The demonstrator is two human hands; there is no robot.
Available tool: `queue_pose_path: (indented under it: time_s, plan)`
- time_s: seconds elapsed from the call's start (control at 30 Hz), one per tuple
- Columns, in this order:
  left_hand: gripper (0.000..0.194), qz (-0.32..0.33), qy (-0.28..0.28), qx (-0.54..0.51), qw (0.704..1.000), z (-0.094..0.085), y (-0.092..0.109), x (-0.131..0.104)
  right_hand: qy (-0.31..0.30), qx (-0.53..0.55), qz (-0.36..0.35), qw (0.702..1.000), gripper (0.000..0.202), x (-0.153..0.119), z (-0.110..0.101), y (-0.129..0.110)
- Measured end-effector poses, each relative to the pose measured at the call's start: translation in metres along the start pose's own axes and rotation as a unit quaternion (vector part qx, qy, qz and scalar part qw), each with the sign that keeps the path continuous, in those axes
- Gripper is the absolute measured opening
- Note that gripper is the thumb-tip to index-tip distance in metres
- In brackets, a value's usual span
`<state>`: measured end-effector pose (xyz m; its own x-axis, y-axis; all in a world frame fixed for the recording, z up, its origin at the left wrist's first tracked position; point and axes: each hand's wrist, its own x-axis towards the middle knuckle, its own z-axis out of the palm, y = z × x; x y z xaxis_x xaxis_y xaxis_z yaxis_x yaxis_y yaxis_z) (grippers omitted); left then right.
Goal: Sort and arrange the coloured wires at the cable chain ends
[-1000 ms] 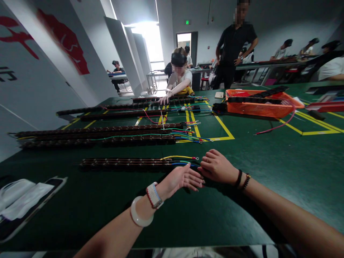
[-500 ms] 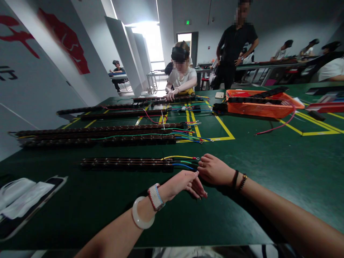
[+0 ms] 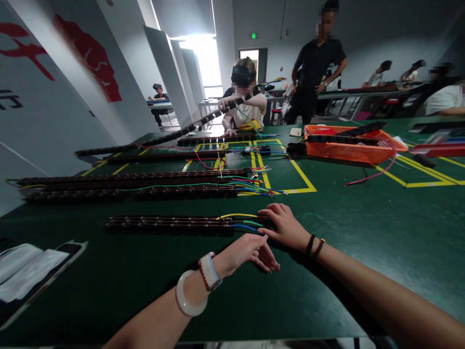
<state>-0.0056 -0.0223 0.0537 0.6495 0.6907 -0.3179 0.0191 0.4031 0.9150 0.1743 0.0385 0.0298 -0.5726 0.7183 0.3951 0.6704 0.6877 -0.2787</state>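
Note:
In front of me lies a short dark strip bundle (image 3: pixel 170 224) with thin copper-coloured lines along it. From its right end come a yellow wire (image 3: pixel 238 214), a green wire (image 3: pixel 250 223) and a blue wire (image 3: pixel 242 227). Over the ends of these wires reaches my right hand (image 3: pixel 286 227), thumb and fingers apart; its fingertips overlap the yellow wire's end, and I cannot tell whether they touch it. Just below, my left hand (image 3: pixel 254 252) hangs with fingers loosely stretched and nothing visible in it. Its thumb tip is close to the right thumb.
Longer strip bundles (image 3: pixel 127 186) with coloured wires lie beyond. An orange basket (image 3: pixel 341 152) stands back right, a red wire (image 3: pixel 376 177) trailing from it. A co-worker (image 3: pixel 247 104) opposite holds up a long dark strip. A phone-like tray (image 3: pixel 54 286) with white packets is at left.
My right hand has shifted slightly left and its fingers have spread over the wire ends. My left hand is almost still. The co-worker opposite has raised one end of a long strip.

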Motion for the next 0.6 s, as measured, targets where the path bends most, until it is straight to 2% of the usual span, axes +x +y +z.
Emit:
queue_pose_path:
  time_s: [0.23,0.43,0.6]
  plan:
    - [0.048,-0.002,0.003,-0.007,1.000,-0.0004,-0.0011,0.0005,-0.023,0.011,-0.012,1.000,0.047,0.0020,0.0052,-0.0029]
    - [0.045,-0.002,0.001,-0.011,1.000,-0.0006,-0.0012,0.0007,-0.043,0.039,0.034,0.998,0.029,0.0058,0.0076,-0.0063]
    - [0.048,-0.008,0.006,-0.008,1.000,-0.0020,-0.0044,0.0037,-0.071,0.057,0.033,0.995,0.025,0.0086,0.0077,-0.0083]
